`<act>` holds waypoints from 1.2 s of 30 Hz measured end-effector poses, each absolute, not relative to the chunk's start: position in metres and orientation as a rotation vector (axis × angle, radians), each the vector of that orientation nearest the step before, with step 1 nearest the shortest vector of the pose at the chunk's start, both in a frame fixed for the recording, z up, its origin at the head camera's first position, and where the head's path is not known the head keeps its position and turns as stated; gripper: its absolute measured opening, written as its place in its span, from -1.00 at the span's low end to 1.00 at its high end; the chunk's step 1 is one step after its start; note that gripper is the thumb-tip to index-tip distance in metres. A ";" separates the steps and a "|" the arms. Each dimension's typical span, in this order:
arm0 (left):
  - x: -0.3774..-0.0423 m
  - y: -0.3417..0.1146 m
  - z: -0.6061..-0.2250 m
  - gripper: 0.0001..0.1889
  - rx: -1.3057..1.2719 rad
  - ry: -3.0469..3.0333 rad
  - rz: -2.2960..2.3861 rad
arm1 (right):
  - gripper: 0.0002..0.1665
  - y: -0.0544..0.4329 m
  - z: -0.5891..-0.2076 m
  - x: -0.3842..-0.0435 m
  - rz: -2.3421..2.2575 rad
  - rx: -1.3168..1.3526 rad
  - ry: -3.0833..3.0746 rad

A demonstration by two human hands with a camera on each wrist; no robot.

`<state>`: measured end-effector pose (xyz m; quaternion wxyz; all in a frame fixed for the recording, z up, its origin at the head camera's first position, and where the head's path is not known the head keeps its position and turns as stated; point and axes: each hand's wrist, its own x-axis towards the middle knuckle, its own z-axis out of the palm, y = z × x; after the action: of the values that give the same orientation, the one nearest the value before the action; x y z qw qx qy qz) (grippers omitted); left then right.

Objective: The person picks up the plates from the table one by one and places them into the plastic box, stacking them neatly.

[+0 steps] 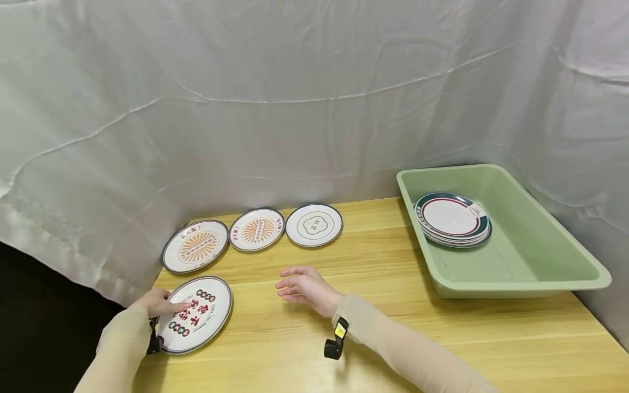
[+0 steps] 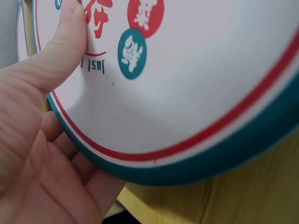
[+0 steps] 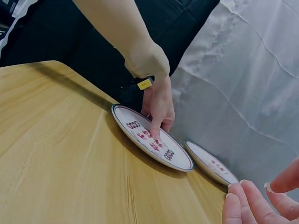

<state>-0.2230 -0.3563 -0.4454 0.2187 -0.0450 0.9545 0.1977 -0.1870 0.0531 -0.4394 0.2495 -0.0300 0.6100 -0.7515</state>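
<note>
At the table's left edge my left hand point(image 1: 156, 303) grips a round white plate point(image 1: 211, 314) with red characters and a dark rim. In the left wrist view the thumb point(image 2: 65, 44) lies across the plate's face while the fingers point(image 2: 74, 154) curl beneath its green-and-red rim. The right wrist view shows that plate point(image 3: 166, 148) tilted close over the wood. My right hand point(image 1: 308, 289) hovers over the middle of the table, fingers loosely extended, holding nothing.
Along the back lie two plates with orange ray patterns point(image 1: 172, 254) point(image 1: 241, 240) and a plate with a grey emblem point(image 1: 295, 226). A green tub point(image 1: 530, 273) at the right holds a stack of plates point(image 1: 449, 215). Grey cloth point(image 1: 304, 109) hangs behind.
</note>
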 end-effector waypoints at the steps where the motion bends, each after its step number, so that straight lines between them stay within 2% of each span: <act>1: -0.223 -0.355 -0.446 -0.12 -0.128 2.630 0.577 | -0.45 0.053 -0.440 -0.187 -2.046 -0.081 1.657; 8: -0.222 -0.352 -0.448 -0.53 -0.144 2.449 0.915 | -0.44 0.052 -0.440 -0.185 -2.049 -0.057 1.629; 12: -0.220 -0.359 -0.451 -0.68 -0.080 2.283 1.115 | -0.45 0.050 -0.438 -0.184 -2.058 -0.045 1.608; 26: -0.211 -0.372 -0.458 -0.67 -0.076 2.050 1.404 | -0.46 0.037 -0.436 -0.181 -2.101 -0.004 1.617; 36: -0.213 -0.377 -0.461 -0.42 -0.086 2.223 1.274 | -0.45 0.027 -0.431 -0.177 -2.092 -0.010 1.605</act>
<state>-0.2132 -0.3766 -0.4610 0.2849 -0.0320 0.8311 0.4765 -0.1773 0.0271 -0.4315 0.2500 -0.0038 0.5894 -0.7682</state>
